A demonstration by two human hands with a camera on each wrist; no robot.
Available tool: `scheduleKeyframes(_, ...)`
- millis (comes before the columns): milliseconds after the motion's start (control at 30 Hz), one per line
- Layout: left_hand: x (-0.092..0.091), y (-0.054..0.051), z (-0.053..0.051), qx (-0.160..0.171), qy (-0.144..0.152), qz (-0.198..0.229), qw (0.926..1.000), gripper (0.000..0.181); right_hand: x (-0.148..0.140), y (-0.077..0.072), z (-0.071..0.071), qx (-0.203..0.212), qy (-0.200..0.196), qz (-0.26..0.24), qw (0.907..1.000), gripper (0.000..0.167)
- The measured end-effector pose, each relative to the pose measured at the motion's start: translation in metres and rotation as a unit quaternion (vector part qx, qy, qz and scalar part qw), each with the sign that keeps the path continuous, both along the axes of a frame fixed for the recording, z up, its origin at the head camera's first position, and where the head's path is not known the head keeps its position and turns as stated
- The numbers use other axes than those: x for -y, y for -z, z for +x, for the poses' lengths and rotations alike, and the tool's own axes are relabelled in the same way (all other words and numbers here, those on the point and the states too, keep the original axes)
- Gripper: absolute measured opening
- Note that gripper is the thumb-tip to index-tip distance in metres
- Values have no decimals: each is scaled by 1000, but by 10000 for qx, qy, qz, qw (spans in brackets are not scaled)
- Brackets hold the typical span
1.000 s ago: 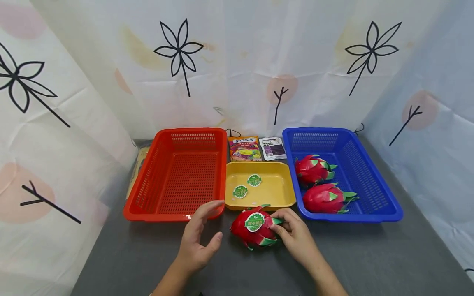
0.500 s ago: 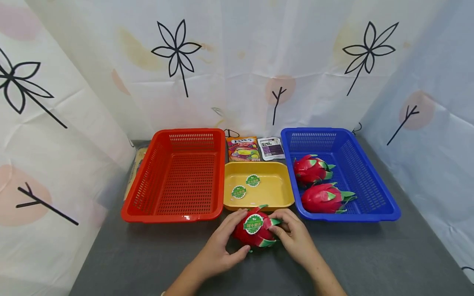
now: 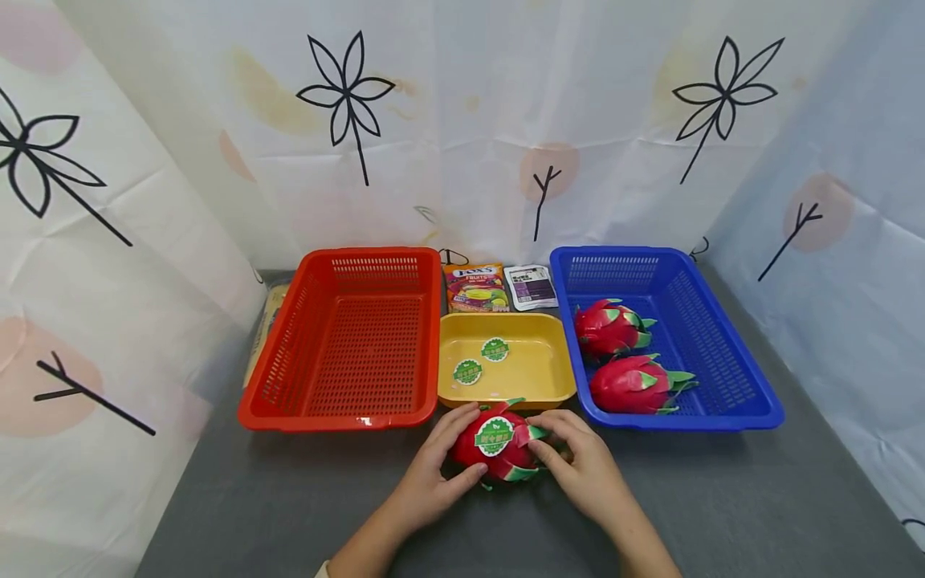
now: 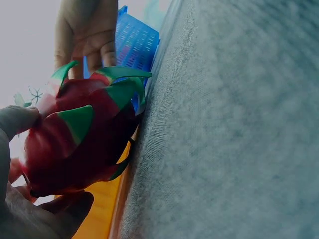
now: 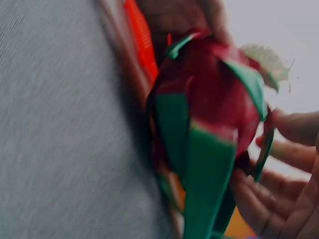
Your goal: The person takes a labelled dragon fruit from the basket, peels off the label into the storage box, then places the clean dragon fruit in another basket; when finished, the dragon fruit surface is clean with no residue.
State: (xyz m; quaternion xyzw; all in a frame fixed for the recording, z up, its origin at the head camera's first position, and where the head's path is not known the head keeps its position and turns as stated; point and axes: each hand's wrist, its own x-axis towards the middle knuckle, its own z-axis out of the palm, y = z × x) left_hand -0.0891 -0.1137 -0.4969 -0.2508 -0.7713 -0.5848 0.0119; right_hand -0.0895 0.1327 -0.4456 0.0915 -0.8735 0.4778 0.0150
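A red dragon fruit [image 3: 508, 459] with green-tipped scales sits on the grey table in front of the yellow tray. On its upper side is a round green-and-white sticker [image 3: 495, 436]. My left hand [image 3: 432, 480] holds the blunt left end, thumb toward me and fingers on the far side. At the leafy right end, my right hand [image 3: 582, 464] pinches the scales between thumb and fingers. The left wrist view shows the left thumb [image 4: 21, 119] on the fruit [image 4: 82, 134] and fingers around its end. In the right wrist view, long green scales [image 5: 207, 174] partly hide its body.
The yellow tray [image 3: 556, 353] holds two similar stickers [image 3: 495, 349]. A red basket [image 3: 340, 421] stands left; a blue basket [image 3: 730, 421] with two dragon fruits [image 3: 629, 384] stands right. Behind the tray lie a candy bag [image 3: 477, 289] and a white packet [image 3: 531, 287].
My left hand has come in from the left and taken hold of the fruit's left end. My right hand keeps its grip on the leafy end, and the fruit has barely moved.
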Motion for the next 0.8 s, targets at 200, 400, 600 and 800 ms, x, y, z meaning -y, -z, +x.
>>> scheduleKeyframes(200, 1, 2, -1, -26, -64, 69, 10000, 65, 7, -16, 4, 143, 183, -119, 9997, 22)
scheduleKeyframes(400, 1, 2, -2, -102, -77, 127, 9998, 66, 17, -26, 9, 716, 227, -1116, 9909, 26)
scheduleKeyframes(600, 0, 1, -1, -144, -86, 81, 9998, 66, 26, -30, 15, 1640, 661, -1820, 9673, 25)
scheduleKeyframes(800, 0, -1, 0, -181, -95, 93, 9997, 67, 32, -30, 16, 1987, 783, -1532, 9648, 25)
